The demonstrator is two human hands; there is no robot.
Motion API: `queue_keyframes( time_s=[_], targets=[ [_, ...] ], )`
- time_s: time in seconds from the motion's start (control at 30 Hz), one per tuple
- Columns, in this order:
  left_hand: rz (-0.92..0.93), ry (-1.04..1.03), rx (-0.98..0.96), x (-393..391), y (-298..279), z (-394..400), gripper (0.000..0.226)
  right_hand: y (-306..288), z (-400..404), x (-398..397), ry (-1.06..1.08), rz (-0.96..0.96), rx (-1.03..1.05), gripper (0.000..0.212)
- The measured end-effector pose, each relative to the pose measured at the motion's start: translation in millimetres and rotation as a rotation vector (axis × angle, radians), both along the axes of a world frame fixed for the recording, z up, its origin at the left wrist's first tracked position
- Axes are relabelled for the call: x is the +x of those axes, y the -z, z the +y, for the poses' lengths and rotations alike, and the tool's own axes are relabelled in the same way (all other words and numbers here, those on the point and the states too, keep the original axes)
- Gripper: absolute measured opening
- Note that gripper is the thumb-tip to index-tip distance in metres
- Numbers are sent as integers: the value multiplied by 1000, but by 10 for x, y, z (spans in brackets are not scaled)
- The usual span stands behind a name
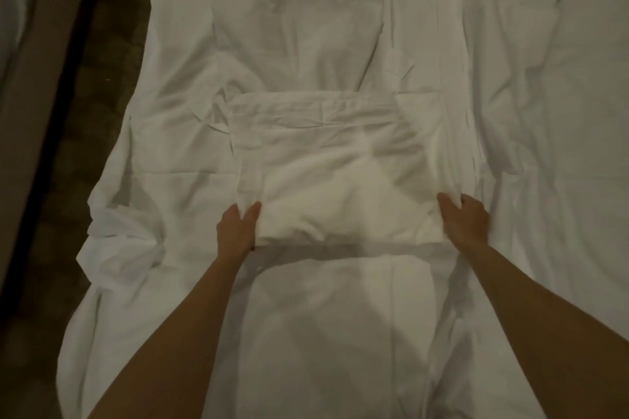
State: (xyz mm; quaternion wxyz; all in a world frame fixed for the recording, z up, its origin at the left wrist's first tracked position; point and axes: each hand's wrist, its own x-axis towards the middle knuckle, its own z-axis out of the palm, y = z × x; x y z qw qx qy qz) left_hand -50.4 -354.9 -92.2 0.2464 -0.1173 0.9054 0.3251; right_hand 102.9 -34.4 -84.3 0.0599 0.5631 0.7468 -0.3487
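The left hand (238,228) and right hand (464,219) each pinch a near corner of the folded white sheet (326,180), fingers curled into the cloth. The sheet lies mid-bed (544,112) on spread, rumpled linen (177,153). A dark floor (68,180) borders the bed's left edge.

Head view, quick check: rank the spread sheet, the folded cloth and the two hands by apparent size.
1. spread sheet, filling most of the frame.
2. folded cloth, gripped at both near corners.
3. left hand and right hand: alike, no ranking between them.
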Motion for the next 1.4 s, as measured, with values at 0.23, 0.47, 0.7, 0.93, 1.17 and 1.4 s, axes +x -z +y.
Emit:
queue_keyframes(
  time_s=[0.23, 0.47, 0.7, 0.93, 1.17, 1.4],
  targets=[
    [44, 79, -9, 379, -271, -396, 43, -173, -474, 635, 41, 92, -3, 53],
    [-125, 154, -200, 915, -144, -798, 42, 26, -1007, 1408, 35, -79, -105, 37],
    [-76, 42, 4, 330, -192, -382, 48, -60, -571, 649, 110, 43, -70, 66],
    [272, 231, -54, 228, -360, -66, 38, -209, -492, 392, 25, 138, 137, 35],
    [495, 334, 42, -25, -1075, 476, 32, -693, -189, 763, 121, 319, 249, 18],
    [518, 569, 162, 341, -1469, 1901, 32, -1055, 710, 1743, 286, 344, 327, 21]
  ],
)
